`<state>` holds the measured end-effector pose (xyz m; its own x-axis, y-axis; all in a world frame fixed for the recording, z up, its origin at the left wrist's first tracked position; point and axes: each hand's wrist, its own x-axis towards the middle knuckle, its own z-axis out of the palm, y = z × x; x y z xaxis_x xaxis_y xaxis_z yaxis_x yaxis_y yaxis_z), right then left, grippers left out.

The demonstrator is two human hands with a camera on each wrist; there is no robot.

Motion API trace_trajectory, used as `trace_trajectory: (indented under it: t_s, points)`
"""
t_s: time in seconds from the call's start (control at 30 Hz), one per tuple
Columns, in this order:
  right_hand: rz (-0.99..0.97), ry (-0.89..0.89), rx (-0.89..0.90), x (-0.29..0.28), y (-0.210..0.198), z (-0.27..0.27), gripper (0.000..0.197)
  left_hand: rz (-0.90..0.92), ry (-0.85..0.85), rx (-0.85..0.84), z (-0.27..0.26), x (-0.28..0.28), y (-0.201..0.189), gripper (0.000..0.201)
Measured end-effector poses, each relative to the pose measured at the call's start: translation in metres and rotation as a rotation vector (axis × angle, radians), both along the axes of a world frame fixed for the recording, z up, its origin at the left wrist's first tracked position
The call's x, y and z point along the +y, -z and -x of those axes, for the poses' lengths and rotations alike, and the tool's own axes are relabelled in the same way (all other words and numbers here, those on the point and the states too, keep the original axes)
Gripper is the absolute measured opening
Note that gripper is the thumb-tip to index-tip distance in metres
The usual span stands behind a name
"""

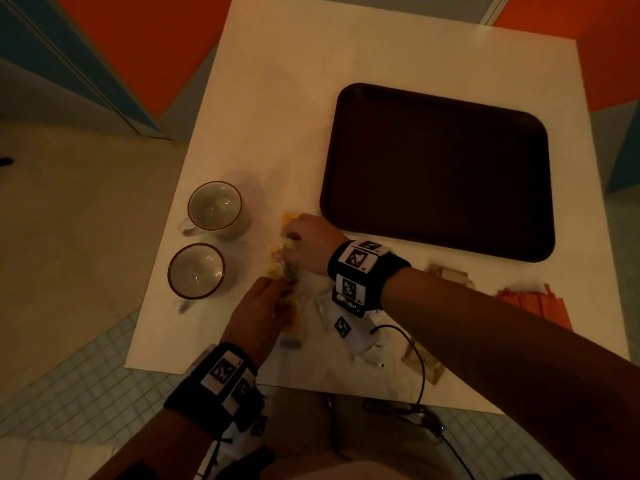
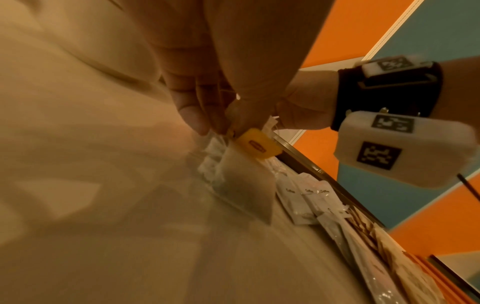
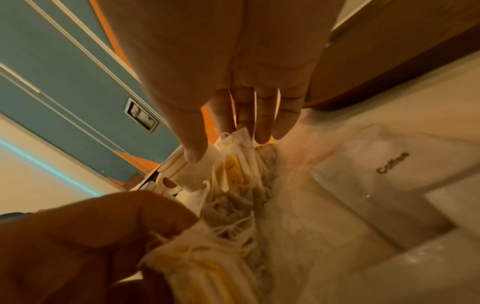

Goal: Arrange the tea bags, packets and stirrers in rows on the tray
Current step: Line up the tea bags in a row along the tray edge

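Observation:
A pile of tea bags (image 1: 289,271) with yellow tags lies near the table's front edge, left of the empty dark brown tray (image 1: 436,174). My left hand (image 1: 268,299) grips the near end of the bunch (image 3: 207,257); its fingers (image 2: 197,121) pinch a bag beside a yellow tag (image 2: 257,146). My right hand (image 1: 294,242) reaches across from the right, and its thumb and fingers (image 3: 249,123) pinch the far end of the bunch (image 3: 233,142). White coffee packets (image 1: 360,341) lie under my right wrist. Orange stirrers (image 1: 533,303) lie at the right edge.
Two empty mugs (image 1: 214,206) (image 1: 196,270) stand left of the tea bags. Brown packets (image 1: 450,273) (image 1: 424,365) lie between the white packets and the stirrers. A black cable (image 1: 415,362) crosses the table's front edge (image 1: 311,388).

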<state>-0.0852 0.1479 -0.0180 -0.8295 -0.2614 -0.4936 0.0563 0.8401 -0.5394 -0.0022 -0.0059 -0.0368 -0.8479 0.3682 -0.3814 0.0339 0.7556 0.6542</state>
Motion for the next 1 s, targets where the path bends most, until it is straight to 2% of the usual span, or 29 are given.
trace_trajectory:
  t_s: [0.17, 0.27, 0.37, 0.47, 0.7, 0.8, 0.93, 1.0]
  points:
    - [-0.024, -0.104, -0.035, -0.009, 0.000, -0.004, 0.059, -0.096, -0.061, -0.039, 0.000, -0.001, 0.004, 0.037]
    - [-0.005, -0.134, -0.027, -0.013, 0.003, -0.005, 0.044, -0.146, -0.075, -0.052, 0.000, -0.002, 0.006, 0.036]
    - [0.028, -0.165, -0.017, -0.015, 0.003, -0.005, 0.023, -0.091, -0.029, -0.014, 0.002, -0.001, 0.006, 0.031]
    - [0.032, -0.199, -0.038, -0.014, 0.002, -0.003, 0.017, -0.108, -0.046, -0.041, 0.005, 0.000, 0.007, 0.028]
    - [0.087, -0.262, -0.042, -0.006, 0.000, -0.003, 0.027, -0.143, -0.063, -0.035, 0.008, 0.001, 0.007, 0.029]
    - [0.066, -0.280, -0.033, -0.005, 0.001, -0.003, 0.023, -0.166, -0.064, -0.077, 0.009, 0.001, 0.005, 0.032]
    - [0.084, -0.195, -0.054, 0.002, -0.001, -0.002, 0.025, -0.103, 0.070, 0.074, 0.010, -0.005, 0.005, 0.023]
    - [0.102, -0.130, -0.036, 0.009, -0.003, -0.003, 0.026, -0.081, 0.057, 0.057, 0.009, -0.008, 0.005, 0.023]
